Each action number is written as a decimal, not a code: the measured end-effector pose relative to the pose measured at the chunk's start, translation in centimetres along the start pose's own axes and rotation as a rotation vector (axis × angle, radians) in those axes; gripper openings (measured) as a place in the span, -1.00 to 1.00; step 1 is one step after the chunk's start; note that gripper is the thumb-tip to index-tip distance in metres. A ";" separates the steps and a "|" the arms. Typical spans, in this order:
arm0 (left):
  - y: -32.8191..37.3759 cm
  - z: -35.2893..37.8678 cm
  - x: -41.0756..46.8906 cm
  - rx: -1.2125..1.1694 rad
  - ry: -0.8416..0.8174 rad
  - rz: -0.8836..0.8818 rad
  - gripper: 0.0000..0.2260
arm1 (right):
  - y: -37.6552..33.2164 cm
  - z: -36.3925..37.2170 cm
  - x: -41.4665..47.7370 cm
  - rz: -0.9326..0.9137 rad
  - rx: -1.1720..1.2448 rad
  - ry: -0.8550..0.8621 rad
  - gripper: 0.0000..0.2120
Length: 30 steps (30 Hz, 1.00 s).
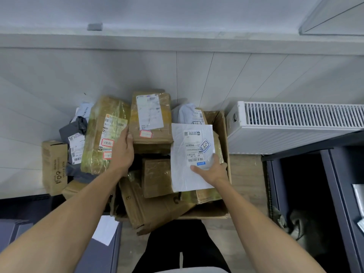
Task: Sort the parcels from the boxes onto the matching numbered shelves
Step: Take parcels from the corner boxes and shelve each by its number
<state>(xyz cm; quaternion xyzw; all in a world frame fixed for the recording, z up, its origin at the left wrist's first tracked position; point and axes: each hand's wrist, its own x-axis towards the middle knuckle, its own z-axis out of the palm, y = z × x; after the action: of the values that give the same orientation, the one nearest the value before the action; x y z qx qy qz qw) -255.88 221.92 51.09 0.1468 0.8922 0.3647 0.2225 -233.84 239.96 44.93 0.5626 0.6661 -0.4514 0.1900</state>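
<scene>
A big open cardboard box (223,133) on the floor holds several parcels. My right hand (211,170) grips a flat white mailer (187,154) by its lower right part, thumb on top; a small sticker on its label reads like "5C". My left hand (123,148) rests against the right edge of a long taped brown parcel (100,134) with red-framed stickers, thumb touching a taped carton (151,123) with a white label. A smaller brown carton (156,177) lies between my hands.
Left of the pile lie grey poly bags (73,133) and a small upright carton (54,166). A white radiator (295,125) stands at the right against the wall. A dark shelf unit (334,194) is at the lower right and a dark surface with a white sheet (105,229) at the lower left.
</scene>
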 end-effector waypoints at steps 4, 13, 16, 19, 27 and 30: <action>-0.9 0.1 0.0 0.114 -0.010 0.009 -0.52 | -0.3 -0.1 -0.4 -0.001 0.023 0.055 0.07; -1.3 -0.9 3.0 0.272 -0.204 0.174 0.13 | 0.5 -1.2 -0.7 -0.098 -0.018 0.139 -0.03; -1.4 -1.2 4.7 0.278 -0.235 0.179 0.18 | 0.9 -1.5 -0.8 -0.149 -0.001 0.126 -0.05; -1.6 -1.0 5.6 0.284 -0.281 0.217 0.18 | 1.4 -1.5 -0.8 -0.182 0.024 0.117 -0.09; -2.0 -0.4 6.1 0.128 -0.287 0.289 0.17 | 0.9 -1.2 -1.0 -0.203 0.263 0.258 -0.30; -2.0 -0.4 6.0 0.135 -0.285 0.302 0.17 | 0.8 -1.3 -1.1 -0.122 0.372 0.239 -0.29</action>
<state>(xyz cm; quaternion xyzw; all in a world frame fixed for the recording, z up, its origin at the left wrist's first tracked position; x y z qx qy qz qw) -261.46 222.86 48.19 0.3432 0.8420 0.3089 0.2789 -232.44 240.34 46.10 0.5959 0.6221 -0.5071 -0.0250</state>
